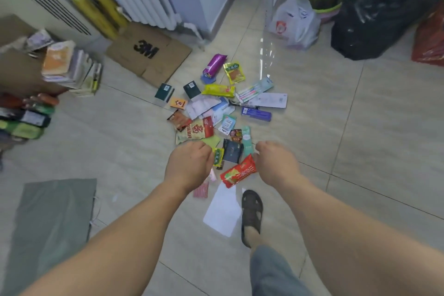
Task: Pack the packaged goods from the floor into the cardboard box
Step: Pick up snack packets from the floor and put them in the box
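Two bare hands, left hand [189, 166] and right hand [276, 163], hover with fingers curled under, grip unclear, above scattered colourful foil packets [216, 108]; a flattened brown cardboard sheet [149, 57] lies beyond.

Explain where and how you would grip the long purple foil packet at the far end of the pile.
Pinch the long purple foil packet across its narrow middle, coming from above: it lies flat on the tiled floor, long sides exposed.
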